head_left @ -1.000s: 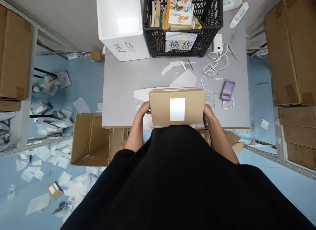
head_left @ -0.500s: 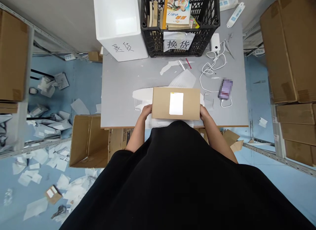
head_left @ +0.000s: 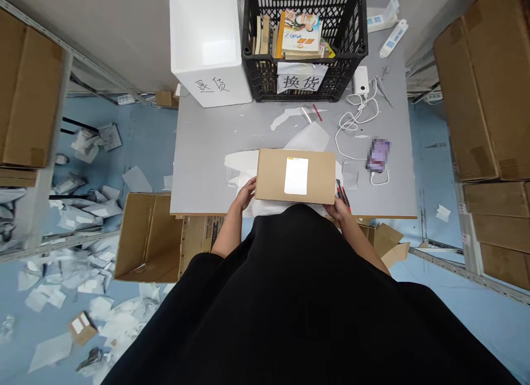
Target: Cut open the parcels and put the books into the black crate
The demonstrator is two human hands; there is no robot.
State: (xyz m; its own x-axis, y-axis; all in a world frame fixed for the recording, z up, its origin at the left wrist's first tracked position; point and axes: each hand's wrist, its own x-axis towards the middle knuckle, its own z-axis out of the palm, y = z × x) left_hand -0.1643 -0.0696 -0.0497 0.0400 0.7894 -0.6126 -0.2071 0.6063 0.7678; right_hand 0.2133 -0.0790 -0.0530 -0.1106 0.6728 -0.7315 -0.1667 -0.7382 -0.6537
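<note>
The cardboard box [head_left: 273, 175] is the only box in the hands: one, lying flat on the grey bench [head_left: 207, 153], a white label [head_left: 296, 176] on top, near the bench's near edge. Two hands are at it. The left hand [head_left: 244, 194] rests against the box's left side near its near corner, fingers [head_left: 250, 186] spread and touching the cardboard. The right hand [head_left: 337, 209] sits at the near right corner, its fingers [head_left: 336, 207] curled and apparently pinching one red-and-black utility knife [head_left: 342, 194], which lies just beside the box's right side.

Toward the far end stand one black crate [head_left: 304, 92] of books and one white foam box [head_left: 207, 48]. To the right lie one power bank [head_left: 361, 80], one white cable [head_left: 351, 123] and one blurred phone [head_left: 377, 155]. One open carton [head_left: 149, 239] sits on the floor at near left.
</note>
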